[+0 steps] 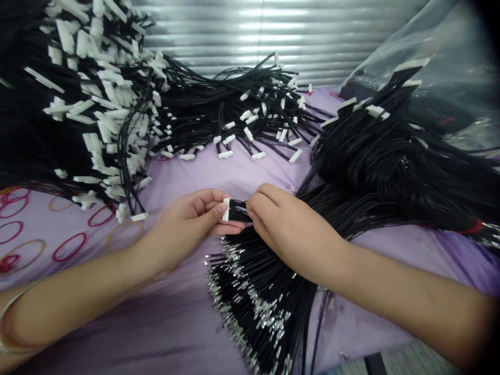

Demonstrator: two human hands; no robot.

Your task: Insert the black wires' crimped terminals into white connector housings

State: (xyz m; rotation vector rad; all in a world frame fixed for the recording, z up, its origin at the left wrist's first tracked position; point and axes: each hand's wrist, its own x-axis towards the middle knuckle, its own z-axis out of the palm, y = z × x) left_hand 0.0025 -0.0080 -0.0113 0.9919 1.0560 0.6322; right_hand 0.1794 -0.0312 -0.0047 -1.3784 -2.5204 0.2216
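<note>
The left hand [183,229] is closed around a white plug [225,209], with the thumb and fingers grasping it, though slight blur makes the exact grip hard to judge. The right hand [289,224] is curled over the short bunch of black wires [238,211] just behind the plug, and its fingers [260,205] appear to be pinching them. Neither hand looks released. The plug sits between the hands, low in the middle of the view.

Just below the plug lies a thick bundle of wires with shiny metal tips [250,297], fanning toward the viewer. Beyond the plug are a heap of plug-ended wires [89,104] on the far left, a looser heap [234,114] straight ahead, and a dense heap [390,156] to the right. A purple patterned cloth [187,177] lies under them all.

A hard tug on the bunch could strain the wires where they enter the plug. Crowded metal tips could snag and tangle with nearby wires. No brand, label or writing can be read on the plug or the cloth
</note>
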